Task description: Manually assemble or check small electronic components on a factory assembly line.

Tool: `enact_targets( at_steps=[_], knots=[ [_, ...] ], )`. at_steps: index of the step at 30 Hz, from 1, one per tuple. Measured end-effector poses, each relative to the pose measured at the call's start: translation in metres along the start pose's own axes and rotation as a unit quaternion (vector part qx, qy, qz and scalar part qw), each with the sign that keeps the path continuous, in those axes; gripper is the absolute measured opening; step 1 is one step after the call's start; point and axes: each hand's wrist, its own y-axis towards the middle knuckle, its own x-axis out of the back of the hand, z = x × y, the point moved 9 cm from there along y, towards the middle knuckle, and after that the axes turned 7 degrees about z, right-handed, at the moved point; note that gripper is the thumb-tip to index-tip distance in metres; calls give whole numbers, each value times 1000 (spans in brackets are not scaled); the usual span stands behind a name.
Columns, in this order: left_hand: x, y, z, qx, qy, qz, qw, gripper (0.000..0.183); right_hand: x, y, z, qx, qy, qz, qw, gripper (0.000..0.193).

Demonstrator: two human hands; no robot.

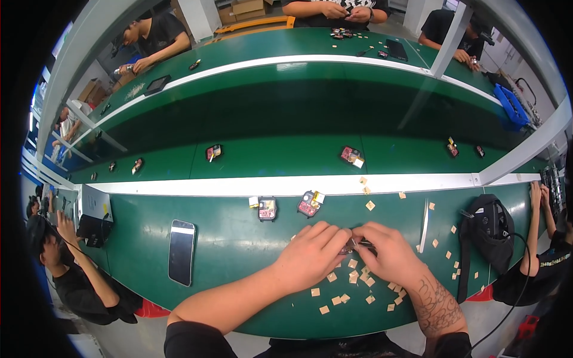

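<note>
Pinching small part (356,242) with left fingers (340,240) and right fingers (366,238), both closed | probably adjusting it | next, needing steady grip

A green worktop (143,209) is bordered by a white rail (227,187), beyond which a green central strip (286,158) and a far bench (256,45) are arranged. Grey metal posts (525,144) are mounted at each side. Cardboard boxes (248,7) are placed behind an orange bar (256,25), beside a white column (200,17).
</note>
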Motion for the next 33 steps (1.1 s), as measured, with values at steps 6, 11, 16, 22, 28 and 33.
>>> enact_targets(
  at_steps=[6,11,16,22,28,33],
  knots=[
    [0,0,0,-2,-4,-4,1000,48,2,1,-1,-14,16,-7,1000,21],
    [0,-1,0,-3,-3,-2,1000,48,0,0,0,-32,21,-1,999,20],
    [-3,-2,0,-4,10,1,1000,48,-2,-1,2,-35,14,-10,999,20],
    [0,-1,-1,-9,-2,-3,1000,48,-2,0,6,-45,-17,-20,999,20],
    [-1,-2,0,-7,3,-5,1000,48,-5,-2,8,-35,-42,-44,998,21],
    [1,-3,0,1,2,-2,1000,48,-12,-14,21,-38,-136,-66,988,20]
  ],
)
